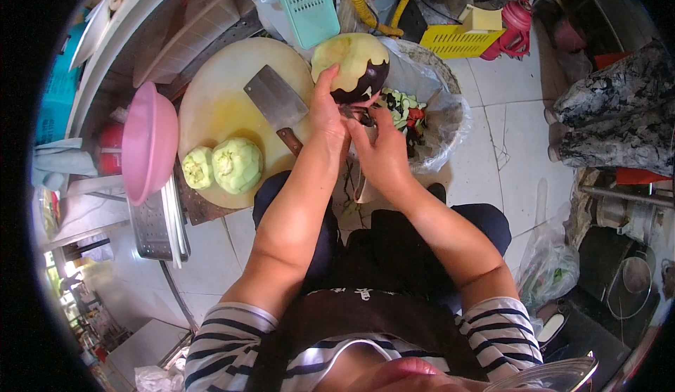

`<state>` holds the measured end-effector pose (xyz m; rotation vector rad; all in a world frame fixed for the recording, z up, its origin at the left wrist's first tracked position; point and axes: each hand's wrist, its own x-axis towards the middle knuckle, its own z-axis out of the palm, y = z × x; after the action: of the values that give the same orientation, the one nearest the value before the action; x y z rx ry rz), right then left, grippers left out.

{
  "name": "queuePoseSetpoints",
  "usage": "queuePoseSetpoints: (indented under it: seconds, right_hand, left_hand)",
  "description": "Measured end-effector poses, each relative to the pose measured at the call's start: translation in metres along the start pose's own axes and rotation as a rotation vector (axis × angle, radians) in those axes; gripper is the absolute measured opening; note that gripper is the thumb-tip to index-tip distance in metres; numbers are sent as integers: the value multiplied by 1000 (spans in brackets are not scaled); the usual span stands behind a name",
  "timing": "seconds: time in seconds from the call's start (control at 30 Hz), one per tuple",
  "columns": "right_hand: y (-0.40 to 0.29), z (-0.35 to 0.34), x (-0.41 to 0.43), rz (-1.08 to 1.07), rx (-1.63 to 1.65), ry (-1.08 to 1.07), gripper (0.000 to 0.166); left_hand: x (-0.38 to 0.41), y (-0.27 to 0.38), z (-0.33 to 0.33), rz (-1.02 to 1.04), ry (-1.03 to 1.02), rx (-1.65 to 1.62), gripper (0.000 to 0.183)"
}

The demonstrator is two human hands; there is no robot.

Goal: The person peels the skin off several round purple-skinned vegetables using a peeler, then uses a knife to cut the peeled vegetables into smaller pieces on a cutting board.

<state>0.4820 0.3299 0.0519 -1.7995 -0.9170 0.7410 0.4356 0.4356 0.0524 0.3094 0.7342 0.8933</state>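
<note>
My left hand [327, 110] holds a large, partly peeled eggplant [348, 65], pale where bare and dark purple at its lower right. My right hand [382, 141] is just below it, its fingers closed around a small dark tool, perhaps a peeler [366, 116], mostly hidden by the fingers. Under and beyond the hands stands a bin lined with a clear plastic bag [448, 128], holding vegetable peelings [403, 107]. To the left, a cleaver [277, 96] with a wooden handle lies on a round cutting board [227, 70], along with two peeled pale green vegetables [237, 165] [198, 168].
A pink basin [150, 144] stands tilted at the board's left edge, above a perforated metal tray [153, 228]. A turquoise grater [307, 7] and a yellow basket [459, 41] are beyond the bin. At right are another person's patterned trousers [617, 112] and a plastic bag [548, 270].
</note>
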Motion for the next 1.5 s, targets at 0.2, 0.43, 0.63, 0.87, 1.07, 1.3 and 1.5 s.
queuePoseSetpoints:
  seconds: [0.2, 0.43, 0.63, 0.87, 1.07, 1.3, 1.5]
  right_hand:
    - [-17, -28, 24, -117, 114, 294, 37]
    - [-4, -15, 18, -54, 42, 224, 38]
    - [8, 11, -17, -89, 178, 93, 35]
    - [-13, -34, 30, -9, 113, 224, 42]
    - [7, 7, -2, -180, -71, 95, 36]
    - [-2, -23, 19, -78, 416, 262, 32]
    - [2, -23, 24, -96, 101, 272, 42]
  left_hand:
    - [-10, -2, 0, 22, -97, 23, 50]
    - [-11, -7, -7, 97, -41, 57, 49]
    - [-4, -4, -7, 33, 57, 195, 52]
    - [-11, -14, -2, 122, -94, 63, 48]
    - [4, -9, -19, 35, 55, 232, 50]
    - [-2, -8, -10, 68, -100, 18, 55]
    - [-3, -6, -6, -9, -22, 19, 53]
